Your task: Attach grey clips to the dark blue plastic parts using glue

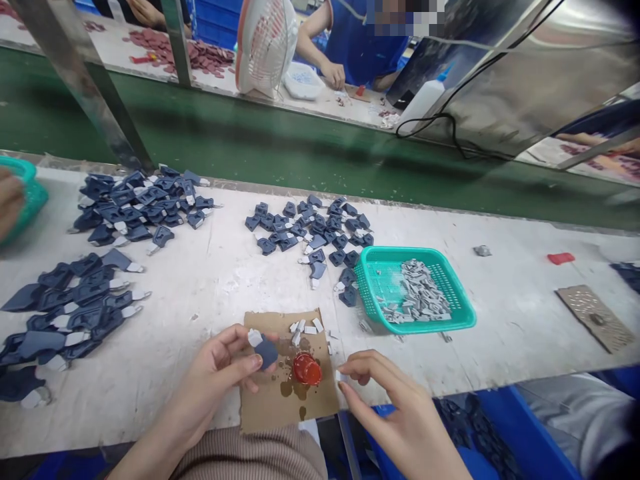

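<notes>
My left hand (225, 363) pinches a dark blue plastic part (266, 353) with a pale grey tip, over the left side of a cardboard piece (270, 410). To the right of the cardboard, my right hand (385, 393) is closed at thumb and index finger on a small pale grey piece (341, 378), mostly hidden by the fingertips. Between the hands, a small red cap (307, 370) sits on the cardboard among dark wet spots. Several small grey pieces (303, 328) lie at the cardboard's top right corner.
A green basket (467, 317) of small grey pieces stands right of centre. Dark blue parts lie in piles at centre (325, 227), back left (135, 203) and left (75, 300). Another person's hand (10, 200) is at the left edge. A blue crate (530, 427) sits below the table.
</notes>
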The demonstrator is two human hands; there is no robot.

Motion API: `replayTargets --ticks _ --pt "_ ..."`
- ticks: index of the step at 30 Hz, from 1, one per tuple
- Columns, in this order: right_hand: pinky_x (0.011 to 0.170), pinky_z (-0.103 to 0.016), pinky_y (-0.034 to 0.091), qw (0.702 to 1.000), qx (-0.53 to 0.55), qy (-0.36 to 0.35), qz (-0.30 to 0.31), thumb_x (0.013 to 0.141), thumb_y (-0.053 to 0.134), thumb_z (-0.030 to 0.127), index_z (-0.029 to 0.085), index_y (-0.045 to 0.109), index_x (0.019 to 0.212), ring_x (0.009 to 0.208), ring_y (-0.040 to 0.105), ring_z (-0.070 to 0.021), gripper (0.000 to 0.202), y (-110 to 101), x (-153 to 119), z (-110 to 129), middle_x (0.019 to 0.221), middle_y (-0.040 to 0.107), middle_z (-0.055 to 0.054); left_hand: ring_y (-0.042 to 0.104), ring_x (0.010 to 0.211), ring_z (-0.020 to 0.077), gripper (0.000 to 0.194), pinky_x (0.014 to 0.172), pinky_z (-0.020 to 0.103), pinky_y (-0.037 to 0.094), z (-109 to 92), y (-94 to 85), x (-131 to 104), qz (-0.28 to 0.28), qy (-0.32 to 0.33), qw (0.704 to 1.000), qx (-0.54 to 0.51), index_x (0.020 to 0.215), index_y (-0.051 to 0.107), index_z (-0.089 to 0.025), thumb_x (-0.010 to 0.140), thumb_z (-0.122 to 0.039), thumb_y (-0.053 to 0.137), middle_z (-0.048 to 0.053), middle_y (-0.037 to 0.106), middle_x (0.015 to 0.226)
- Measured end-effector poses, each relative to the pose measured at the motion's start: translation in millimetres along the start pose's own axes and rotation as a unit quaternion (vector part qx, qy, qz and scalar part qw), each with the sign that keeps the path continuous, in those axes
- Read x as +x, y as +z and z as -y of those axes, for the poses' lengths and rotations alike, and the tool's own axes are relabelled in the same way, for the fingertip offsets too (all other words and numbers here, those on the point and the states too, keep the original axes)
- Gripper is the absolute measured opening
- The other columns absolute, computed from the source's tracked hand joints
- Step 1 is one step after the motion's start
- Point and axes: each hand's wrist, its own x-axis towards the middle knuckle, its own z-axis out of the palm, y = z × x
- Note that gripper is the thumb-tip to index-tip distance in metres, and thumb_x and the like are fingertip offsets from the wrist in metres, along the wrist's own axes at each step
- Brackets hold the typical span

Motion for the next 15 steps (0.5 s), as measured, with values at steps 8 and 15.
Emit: replayTargets --ticks 8,15 --pt "0.072 -0.026 0.048 0.995 0.01 0.001 0.098 0.092 0.048 0.011 0.024 0.055 0.092 0.086 0.06 -0.0161 0.014 4.4 15.5 18.7 0.092 0.059 -0.002 0.068 0.062 0.0107 0.03 0.054 0.018 0.051 -0.2 2.2 -1.6 -0.001 0.014 1.0 0.02 0.083 0.056 -0.019 0.073 -0.03 0.082 0.0 0.071 0.091" --pt "0.072 -0.029 0.047 0.992 -0.012 0.01 0.122 0.089 0.048 0.008 0.022 0.053 0.088 0.087 0.06 -0.0178 0.015 5.4 23.0 22.7 0.092 0.059 -0.003 0.073 0.084 0.0197 0.046 0.071 0.025 0.057 5.6 -4.2 -2.1 -0.011 0.002 0.999 0.048 0.118 0.066 -0.022 0.076 -0.036 0.079 0.006 0.074 0.104"
